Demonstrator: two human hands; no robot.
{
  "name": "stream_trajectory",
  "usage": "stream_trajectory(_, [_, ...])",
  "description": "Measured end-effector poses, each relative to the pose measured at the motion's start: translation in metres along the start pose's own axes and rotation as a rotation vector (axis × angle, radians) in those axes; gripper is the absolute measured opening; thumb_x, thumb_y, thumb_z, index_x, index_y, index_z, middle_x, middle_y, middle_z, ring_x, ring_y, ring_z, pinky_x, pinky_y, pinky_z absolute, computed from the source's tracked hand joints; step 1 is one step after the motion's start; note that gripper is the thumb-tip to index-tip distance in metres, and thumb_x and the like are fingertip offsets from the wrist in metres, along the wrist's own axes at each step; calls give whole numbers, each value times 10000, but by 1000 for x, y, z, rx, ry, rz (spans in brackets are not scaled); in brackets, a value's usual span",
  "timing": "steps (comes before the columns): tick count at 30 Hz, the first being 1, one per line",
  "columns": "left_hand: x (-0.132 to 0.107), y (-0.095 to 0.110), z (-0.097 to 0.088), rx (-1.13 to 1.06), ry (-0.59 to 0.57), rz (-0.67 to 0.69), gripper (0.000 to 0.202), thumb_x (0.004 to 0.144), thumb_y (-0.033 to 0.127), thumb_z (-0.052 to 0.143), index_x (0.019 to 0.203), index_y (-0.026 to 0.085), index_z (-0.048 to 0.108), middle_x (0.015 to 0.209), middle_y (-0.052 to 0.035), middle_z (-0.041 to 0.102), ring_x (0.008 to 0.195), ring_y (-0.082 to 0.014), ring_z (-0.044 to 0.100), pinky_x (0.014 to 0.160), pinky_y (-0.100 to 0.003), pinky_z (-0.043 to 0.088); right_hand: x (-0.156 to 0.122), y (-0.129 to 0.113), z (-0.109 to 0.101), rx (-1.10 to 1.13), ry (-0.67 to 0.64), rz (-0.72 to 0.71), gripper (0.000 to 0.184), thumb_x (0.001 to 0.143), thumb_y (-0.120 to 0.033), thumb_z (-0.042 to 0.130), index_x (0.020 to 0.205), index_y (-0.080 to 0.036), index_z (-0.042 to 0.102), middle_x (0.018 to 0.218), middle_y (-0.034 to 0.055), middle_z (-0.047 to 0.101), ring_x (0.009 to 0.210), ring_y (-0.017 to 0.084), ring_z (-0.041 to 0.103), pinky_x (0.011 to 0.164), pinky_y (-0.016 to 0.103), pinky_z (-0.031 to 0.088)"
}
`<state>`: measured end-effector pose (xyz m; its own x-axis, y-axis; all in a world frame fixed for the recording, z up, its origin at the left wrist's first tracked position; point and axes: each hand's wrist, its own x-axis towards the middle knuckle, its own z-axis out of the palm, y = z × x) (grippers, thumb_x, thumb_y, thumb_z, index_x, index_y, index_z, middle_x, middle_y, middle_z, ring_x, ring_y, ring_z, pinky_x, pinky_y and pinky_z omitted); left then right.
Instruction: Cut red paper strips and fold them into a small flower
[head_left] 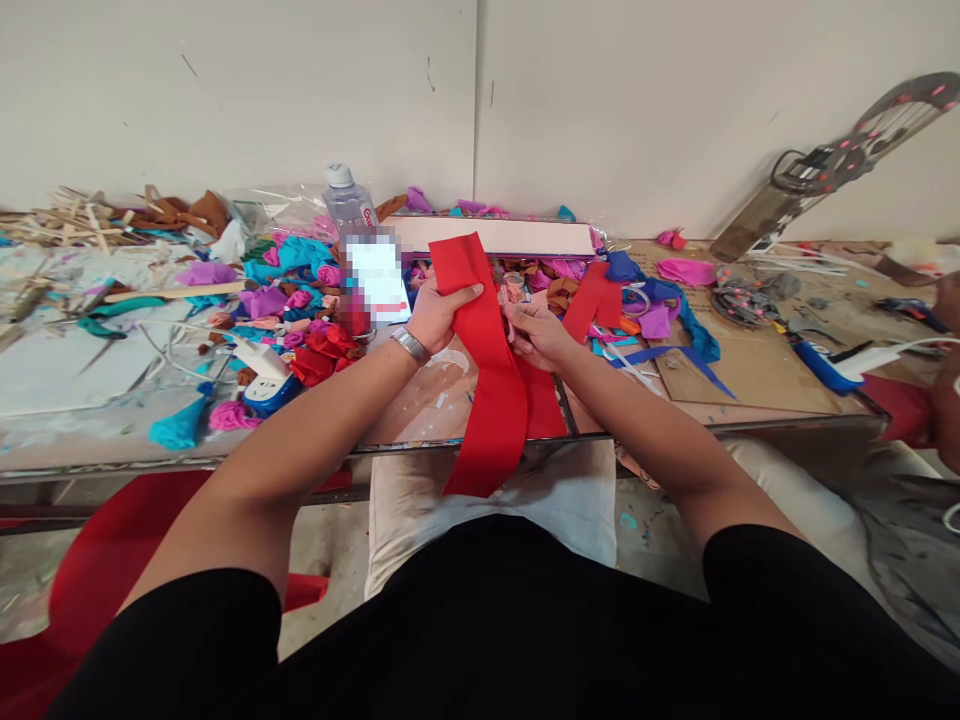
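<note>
1 white-capped bottle [349, 205] | wood-stick heap [86, 217], left | cardboard sheet [757, 375], right | red chair [127, 545], lower left

We can make out just one bit of lettering: red characters, seemingly beginning "Ga", on the clear bottle [347, 205] at the back of the desk [60, 385]; we cannot read the rest. The lit screen [377, 272] beside it is blurred into blocks, so we read nothing there.

Light soft, even | shadows faint | phone screen [375, 272] glaring white, partly pixelated | edges stretched, blurry
</note>
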<state>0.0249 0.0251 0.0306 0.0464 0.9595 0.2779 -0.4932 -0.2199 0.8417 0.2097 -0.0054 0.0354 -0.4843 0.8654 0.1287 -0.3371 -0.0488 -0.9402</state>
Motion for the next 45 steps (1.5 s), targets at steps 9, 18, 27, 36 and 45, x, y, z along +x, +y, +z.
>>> stream_trajectory(9, [-4,3,3,23,-16,-15,445,552,348,1017,876,164,775,947,-58,808,804,-185,749,837,-346,643,4,2,3,2,149,52,535,818,-586,855,664,-184,538,482,-87,559,305,22,380,288,150,255])
stream_trajectory(18, [-6,4,5,34,-61,-25,483,548,356,1023,910,163,770,988,-75,818,902,-244,776,916,-408,636,5,0,5,15,160,50,477,845,-530,851,687,-168,583,502,-87,564,330,13,381,306,139,279])
stream_trajectory(27, [-5,2,4,41,-74,-22,475,561,355,1017,933,173,786,1021,-85,821,946,-268,781,925,-423,639,2,0,3,1,133,47,497,833,-556,851,697,-182,554,503,-89,576,308,15,344,311,159,225])
stream_trajectory(36, [-5,4,4,63,-64,-15,468,543,351,1019,906,169,786,992,-78,821,919,-257,778,901,-406,635,3,2,1,-17,97,42,521,827,-587,844,685,-179,554,507,-88,577,311,11,337,327,160,233])
stream_trajectory(45, [-4,3,3,91,-64,0,461,530,345,1021,886,170,787,970,-65,821,872,-240,774,874,-394,644,3,-1,3,1,134,51,517,864,-541,832,653,-182,525,479,-90,551,302,11,316,323,157,241])
